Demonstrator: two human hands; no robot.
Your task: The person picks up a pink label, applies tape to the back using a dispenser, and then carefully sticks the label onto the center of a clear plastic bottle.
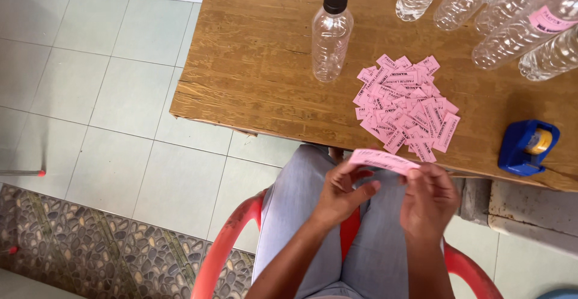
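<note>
One pink label [382, 160] is pinched between left hand [341, 195] and right hand [428, 198]; beyond them, an unlabelled bottle [330, 39] awaits, several labelled bottles [522, 31] lie finished.

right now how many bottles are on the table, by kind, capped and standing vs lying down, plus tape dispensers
Standing bottle with black cap: 1
Clear bottles lying at the table's far right: at least 5, partly cut off
Blue tape dispenser: 1
Total: at least 7

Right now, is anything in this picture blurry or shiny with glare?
In the head view, the right hand and the pink label it shares with the left hand are smeared by motion; the empty bottle stays sharp, its plastic catching soft daylight highlights.
</note>
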